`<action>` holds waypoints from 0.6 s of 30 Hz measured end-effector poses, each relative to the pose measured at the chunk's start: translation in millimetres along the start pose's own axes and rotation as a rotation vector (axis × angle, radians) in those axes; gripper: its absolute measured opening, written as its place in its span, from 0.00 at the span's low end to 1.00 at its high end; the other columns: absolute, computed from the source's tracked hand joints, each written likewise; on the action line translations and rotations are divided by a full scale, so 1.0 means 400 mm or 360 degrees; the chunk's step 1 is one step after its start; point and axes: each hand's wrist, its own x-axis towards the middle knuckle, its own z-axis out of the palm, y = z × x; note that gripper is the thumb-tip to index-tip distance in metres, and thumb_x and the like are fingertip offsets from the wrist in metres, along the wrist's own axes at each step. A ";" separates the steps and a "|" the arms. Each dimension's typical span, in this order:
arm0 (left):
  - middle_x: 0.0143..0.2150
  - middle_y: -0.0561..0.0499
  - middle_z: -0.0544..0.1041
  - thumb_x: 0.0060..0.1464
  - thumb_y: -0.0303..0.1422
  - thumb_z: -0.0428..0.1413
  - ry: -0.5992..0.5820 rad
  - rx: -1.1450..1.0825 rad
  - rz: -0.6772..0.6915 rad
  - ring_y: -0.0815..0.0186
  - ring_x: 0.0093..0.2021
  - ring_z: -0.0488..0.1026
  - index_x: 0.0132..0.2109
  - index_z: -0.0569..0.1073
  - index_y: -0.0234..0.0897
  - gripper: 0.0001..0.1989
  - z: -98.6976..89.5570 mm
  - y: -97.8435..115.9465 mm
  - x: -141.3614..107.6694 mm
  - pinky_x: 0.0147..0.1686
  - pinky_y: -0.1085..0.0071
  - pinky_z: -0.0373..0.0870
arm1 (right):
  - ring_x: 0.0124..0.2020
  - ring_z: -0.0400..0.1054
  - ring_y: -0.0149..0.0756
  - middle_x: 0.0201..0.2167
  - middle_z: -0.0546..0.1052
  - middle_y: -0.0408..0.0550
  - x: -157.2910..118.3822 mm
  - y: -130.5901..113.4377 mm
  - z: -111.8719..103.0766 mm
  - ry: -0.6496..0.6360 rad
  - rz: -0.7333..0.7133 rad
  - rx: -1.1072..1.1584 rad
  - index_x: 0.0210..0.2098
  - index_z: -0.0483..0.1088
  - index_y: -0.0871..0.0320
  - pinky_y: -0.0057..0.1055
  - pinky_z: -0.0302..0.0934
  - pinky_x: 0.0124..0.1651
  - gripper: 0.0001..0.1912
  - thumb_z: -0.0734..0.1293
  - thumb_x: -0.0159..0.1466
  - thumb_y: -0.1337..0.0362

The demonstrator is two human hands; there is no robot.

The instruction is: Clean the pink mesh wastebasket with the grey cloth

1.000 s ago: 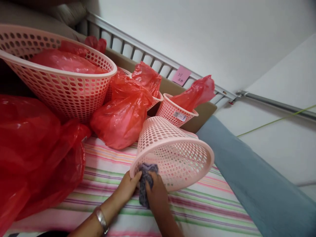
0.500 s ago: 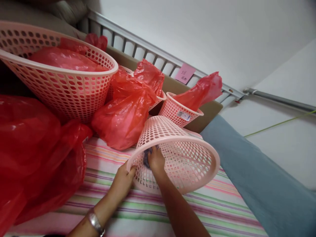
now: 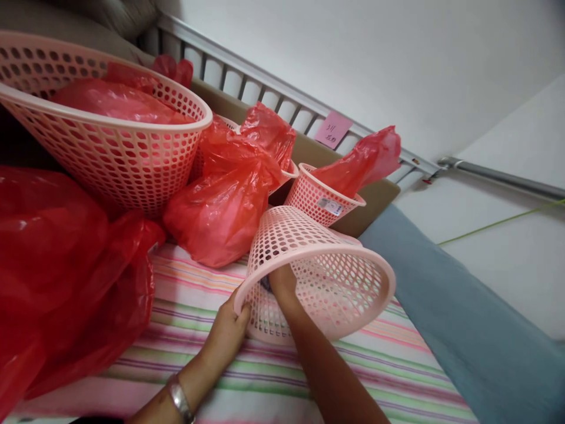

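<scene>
A pink perforated basket (image 3: 304, 235) lies tilted on the striped cloth (image 3: 185, 330), its round mouth facing me. My left hand (image 3: 230, 321) is closed on the left side of its rim, with the thumb over the edge. Inside the mouth is my right hand (image 3: 282, 281), against the left inner wall. A small part of a dark cloth (image 3: 265, 283) shows beside it, clasped in that hand. The fingers of my right hand are mostly hidden.
A large pink basket (image 3: 110, 126) with red bags stands at left, above a dark red bag (image 3: 66, 282). A tied red bag (image 3: 220, 218) and a small basket (image 3: 318, 197) sit behind. Beyond are a metal railing (image 3: 260, 82) and a pink note (image 3: 332, 129).
My right hand has gone deeper into the basket, and less of the dark cloth shows. My left hand and the basket rim have shifted slightly right.
</scene>
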 end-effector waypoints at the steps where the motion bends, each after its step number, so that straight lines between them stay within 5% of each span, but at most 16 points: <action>1: 0.33 0.47 0.79 0.50 0.32 0.48 0.0008 0.0003 -0.0010 0.56 0.40 0.74 0.42 0.73 0.30 0.16 -0.001 -0.002 -0.001 0.43 0.64 0.68 | 0.45 0.65 0.40 0.46 0.68 0.52 -0.031 0.000 0.001 0.0012 0.0002 -0.0029 0.55 0.59 0.54 0.33 0.58 0.44 0.21 0.55 0.63 0.60; 6: 0.30 0.47 0.79 0.50 0.33 0.47 -0.0011 -0.0023 -0.0044 0.57 0.32 0.75 0.43 0.73 0.29 0.17 -0.004 -0.011 -0.003 0.36 0.65 0.70 | 0.39 0.67 0.39 0.41 0.69 0.50 -0.211 0.009 -0.011 -0.0005 -0.0069 -0.0057 0.49 0.63 0.54 0.32 0.59 0.39 0.17 0.57 0.61 0.62; 10: 0.35 0.43 0.79 0.52 0.36 0.47 -0.0010 -0.0058 -0.0050 0.55 0.36 0.75 0.42 0.73 0.28 0.18 -0.004 -0.019 -0.008 0.38 0.64 0.70 | 0.42 0.66 0.39 0.42 0.69 0.49 -0.309 0.028 -0.031 -0.0060 -0.0166 0.0059 0.48 0.63 0.53 0.31 0.58 0.43 0.16 0.58 0.60 0.64; 14: 0.40 0.42 0.79 0.52 0.36 0.47 -0.0036 -0.0096 -0.0037 0.55 0.41 0.74 0.43 0.73 0.28 0.19 0.001 -0.020 -0.013 0.41 0.64 0.69 | 0.41 0.67 0.38 0.41 0.69 0.48 -0.285 0.037 -0.030 -0.0062 -0.0171 -0.0001 0.48 0.63 0.52 0.31 0.59 0.41 0.16 0.58 0.60 0.64; 18: 0.39 0.42 0.79 0.51 0.35 0.47 -0.0050 -0.0101 -0.0049 0.55 0.41 0.74 0.44 0.73 0.27 0.18 0.008 -0.020 -0.012 0.44 0.63 0.68 | 0.39 0.68 0.40 0.41 0.70 0.51 -0.154 0.011 -0.013 0.0026 -0.0091 -0.0110 0.50 0.62 0.54 0.33 0.60 0.39 0.17 0.57 0.61 0.62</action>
